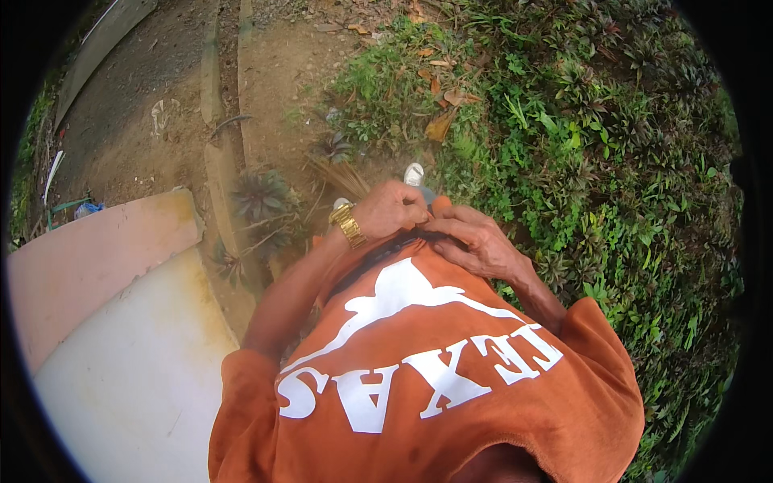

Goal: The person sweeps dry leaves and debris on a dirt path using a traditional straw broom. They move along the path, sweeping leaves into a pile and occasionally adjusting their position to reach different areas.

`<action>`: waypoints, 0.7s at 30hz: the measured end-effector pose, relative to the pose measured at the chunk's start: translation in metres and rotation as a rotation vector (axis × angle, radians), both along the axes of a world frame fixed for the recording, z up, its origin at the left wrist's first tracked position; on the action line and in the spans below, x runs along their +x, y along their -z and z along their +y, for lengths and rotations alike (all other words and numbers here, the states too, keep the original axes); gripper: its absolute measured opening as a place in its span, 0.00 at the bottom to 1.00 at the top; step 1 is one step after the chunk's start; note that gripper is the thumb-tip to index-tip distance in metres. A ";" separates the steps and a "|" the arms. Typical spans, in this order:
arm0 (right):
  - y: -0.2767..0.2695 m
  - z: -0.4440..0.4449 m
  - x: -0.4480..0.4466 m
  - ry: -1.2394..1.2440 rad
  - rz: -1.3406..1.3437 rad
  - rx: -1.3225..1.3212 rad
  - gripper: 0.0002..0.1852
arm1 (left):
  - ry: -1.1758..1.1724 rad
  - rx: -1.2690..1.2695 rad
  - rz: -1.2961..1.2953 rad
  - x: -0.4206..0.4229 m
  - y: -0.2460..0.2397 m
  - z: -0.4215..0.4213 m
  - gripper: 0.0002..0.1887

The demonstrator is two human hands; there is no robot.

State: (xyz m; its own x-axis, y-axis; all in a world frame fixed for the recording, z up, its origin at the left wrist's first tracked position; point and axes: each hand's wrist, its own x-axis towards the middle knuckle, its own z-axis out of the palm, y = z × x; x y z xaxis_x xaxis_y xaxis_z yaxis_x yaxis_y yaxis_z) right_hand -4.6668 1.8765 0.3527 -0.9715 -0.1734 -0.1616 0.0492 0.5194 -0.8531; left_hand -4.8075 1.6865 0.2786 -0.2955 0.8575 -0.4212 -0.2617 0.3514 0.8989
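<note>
Both hands meet at the waist, before the hem of an orange printed T-shirt (pixel 386 338). My left hand (pixel 389 211), with a gold-coloured wristwatch (pixel 348 226) on its wrist, has its fingers bent together near a small orange bit; what they pinch is hidden. Close on its right, my right hand (pixel 474 238) curls its fingers over a dark waist strap (pixel 386 250), which runs across the lower shirt. A rounded orange thing (pixel 441 204) shows just beyond the fingers; its kind is unclear. A light shoe (pixel 413 174) is visible past the hands.
A pale slab or panel (pixel 139 362) with a pink edge (pixel 109 235) stands close on the left. Boards (pixel 220 181) lie along the bare soil beyond. Dense low plants (pixel 616 199) cover the right side. A dark-leaved plant (pixel 259 196) grows beside the boards.
</note>
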 end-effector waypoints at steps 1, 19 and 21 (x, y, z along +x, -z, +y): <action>0.000 -0.002 0.001 -0.006 0.031 0.055 0.14 | 0.058 -0.006 0.041 -0.006 0.002 0.006 0.08; -0.018 -0.001 0.026 0.186 -0.384 0.047 0.15 | -0.060 0.127 -0.554 0.021 0.036 0.006 0.13; -0.034 0.006 0.018 0.176 -0.558 -0.015 0.09 | -0.099 0.077 -0.550 0.023 0.028 0.005 0.11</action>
State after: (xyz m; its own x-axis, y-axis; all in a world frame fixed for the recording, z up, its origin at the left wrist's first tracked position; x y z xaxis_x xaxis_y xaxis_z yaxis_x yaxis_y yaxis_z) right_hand -4.6491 1.8830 0.3862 -0.7549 -0.0229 -0.6555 0.5775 0.4506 -0.6808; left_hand -4.7849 1.6919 0.2505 -0.1308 0.8713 -0.4729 -0.7276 0.2397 0.6428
